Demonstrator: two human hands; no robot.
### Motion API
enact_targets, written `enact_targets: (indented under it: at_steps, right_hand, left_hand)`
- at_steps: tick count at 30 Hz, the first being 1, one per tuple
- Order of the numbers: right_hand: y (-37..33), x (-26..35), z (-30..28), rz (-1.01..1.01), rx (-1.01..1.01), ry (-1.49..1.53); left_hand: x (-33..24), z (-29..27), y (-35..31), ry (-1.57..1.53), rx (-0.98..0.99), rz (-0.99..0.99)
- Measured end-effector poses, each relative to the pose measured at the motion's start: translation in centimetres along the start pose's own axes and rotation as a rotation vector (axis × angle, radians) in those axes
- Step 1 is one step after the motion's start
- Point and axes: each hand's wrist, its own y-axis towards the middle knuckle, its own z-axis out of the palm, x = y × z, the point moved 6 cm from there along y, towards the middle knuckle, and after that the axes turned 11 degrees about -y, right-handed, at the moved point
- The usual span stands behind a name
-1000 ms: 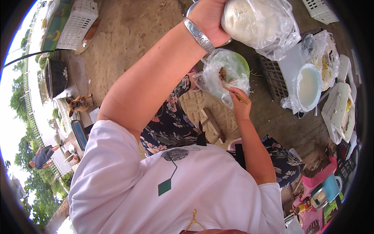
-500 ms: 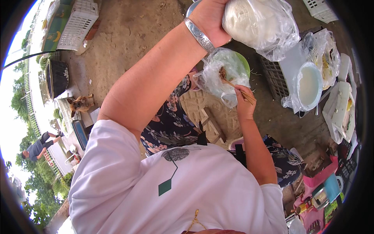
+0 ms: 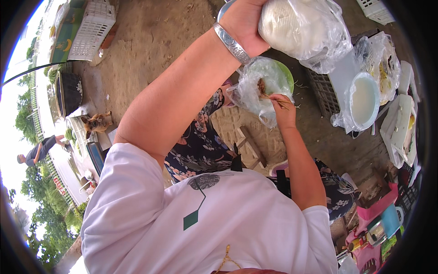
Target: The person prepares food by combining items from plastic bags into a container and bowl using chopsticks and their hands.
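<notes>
My left hand (image 3: 246, 23), with a silver bangle at its wrist, is at the top edge beside a clear plastic bag (image 3: 305, 32) full of something white. Its fingers lie beyond the frame, so what they hold is hidden. A bluish metal rim (image 3: 222, 10) shows behind this hand. My right hand (image 3: 284, 111) is closed round a pair of wooden chopsticks (image 3: 282, 101). Their tips reach toward a brown clump (image 3: 261, 86) in a clear plastic liner (image 3: 248, 86). That liner covers much of a green bowl (image 3: 287, 75).
A plastic-lined tub of white contents (image 3: 363, 101) stands to the right, near a dark crate (image 3: 323, 93). White foam boxes (image 3: 402, 123) lie beyond. At the left are a small brown dog (image 3: 97, 122), a white crate (image 3: 93, 32) and a person (image 3: 39, 150) farther off.
My right hand has shifted a little up and left, closer to the brown clump. The left hand stays almost where it was. The distant person has changed posture and moved slightly.
</notes>
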Motion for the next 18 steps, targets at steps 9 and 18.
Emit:
enact_targets:
  at_steps: [9,18]
  right_hand:
    - [-1.6,3.0,-2.3,-0.205,-0.232,0.036]
    - [-1.7,1.9,-3.1,-0.071,-0.28,0.13]
  left_hand:
    - [-0.1,-0.2,-0.1,0.021,-0.024,0.051]
    - [0.0,0.0,0.1,0.021,-0.038,0.047]
